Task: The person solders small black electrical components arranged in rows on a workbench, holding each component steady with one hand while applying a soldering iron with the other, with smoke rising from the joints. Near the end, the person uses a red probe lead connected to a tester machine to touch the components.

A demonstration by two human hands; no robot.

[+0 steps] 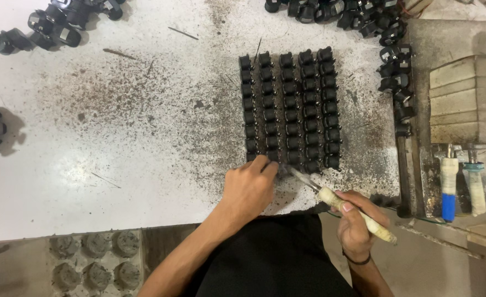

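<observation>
head view: the left hand (249,187) rests on the white table (116,137), fingers curled together with the tips touching the near end of a block of small black parts (290,110) set in five neat rows. the right hand (354,220) pinches a tool with a pale wrapped handle (353,214), its metal tip at the block's near edge, just beside the left fingertips. loose black parts (358,16) lie at the table's far edge

A block of small parts (290,110) stands in rows on the tabletop (116,137). The left hand (248,187) touches its near edge; the right hand (356,220), just right, holds a tool (336,201) angled toward it. Loose parts (397,82) lie farther right.
</observation>
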